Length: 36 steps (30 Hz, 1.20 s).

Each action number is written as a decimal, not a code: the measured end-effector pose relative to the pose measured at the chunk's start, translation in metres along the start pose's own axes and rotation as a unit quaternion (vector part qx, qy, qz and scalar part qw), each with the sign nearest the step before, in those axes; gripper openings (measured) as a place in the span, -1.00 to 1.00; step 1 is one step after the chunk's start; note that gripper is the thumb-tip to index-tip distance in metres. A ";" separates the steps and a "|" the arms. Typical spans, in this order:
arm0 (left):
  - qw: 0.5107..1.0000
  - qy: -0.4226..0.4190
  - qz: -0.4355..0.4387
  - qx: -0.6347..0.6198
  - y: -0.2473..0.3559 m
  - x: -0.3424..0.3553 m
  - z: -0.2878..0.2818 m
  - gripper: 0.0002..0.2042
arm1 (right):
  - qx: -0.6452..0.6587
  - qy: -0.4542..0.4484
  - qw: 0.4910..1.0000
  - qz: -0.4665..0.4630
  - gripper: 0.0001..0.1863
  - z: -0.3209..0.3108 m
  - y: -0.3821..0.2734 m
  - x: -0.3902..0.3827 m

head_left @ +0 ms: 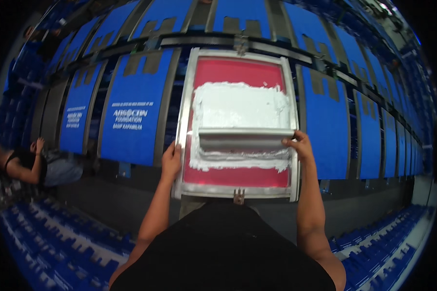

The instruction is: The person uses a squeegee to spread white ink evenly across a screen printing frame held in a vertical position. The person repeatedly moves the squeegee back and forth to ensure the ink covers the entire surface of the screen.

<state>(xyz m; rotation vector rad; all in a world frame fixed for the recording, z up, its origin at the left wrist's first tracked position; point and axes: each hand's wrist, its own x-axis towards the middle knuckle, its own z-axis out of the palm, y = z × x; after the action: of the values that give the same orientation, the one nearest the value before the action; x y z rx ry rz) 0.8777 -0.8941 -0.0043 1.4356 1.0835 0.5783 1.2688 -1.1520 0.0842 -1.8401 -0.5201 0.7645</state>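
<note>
A screen-printing frame (191, 92) with a pale metal border and red mesh lies before me, tilted slightly. Thick white ink (238, 104) covers the middle of the mesh, with ragged edges. Across the ink's lower part lies a long grey squeegee (243, 140). My right hand (300, 145) pinches the squeegee's right end, beside the frame's right rail. On the opposite side, my left hand (171, 159) is closed on the frame's left rail, its thumb at the edge. Whatever lies under the frame is hidden.
Blue bag-shaped pieces (136, 106) lie on grey boards in rows to both sides and beyond; some at left bear white print. Metal clips (241, 44) stand at the frame's ends. Another person (39, 165) is at far left. Racks of blue pieces (58, 242) fill the lower corners.
</note>
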 end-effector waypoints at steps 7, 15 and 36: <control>0.998 0.028 -0.031 0.044 0.023 -0.005 0.008 -0.60 | 0.035 -0.059 0.998 0.014 -0.62 -0.009 0.009 0.001; 0.997 0.037 -0.037 0.051 -0.018 0.017 0.004 -0.54 | 0.010 -0.045 0.999 0.027 -0.52 -0.006 0.019 0.005; 0.999 0.021 -0.036 0.017 -0.032 0.016 0.006 -0.51 | -0.013 -0.055 0.998 0.010 -0.55 0.011 0.042 0.002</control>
<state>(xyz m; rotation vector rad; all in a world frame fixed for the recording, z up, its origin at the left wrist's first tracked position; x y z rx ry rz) 0.8809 -0.8872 -0.0393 1.4131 1.1791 0.5430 1.2625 -1.1598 0.0417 -1.8363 -0.5849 0.8805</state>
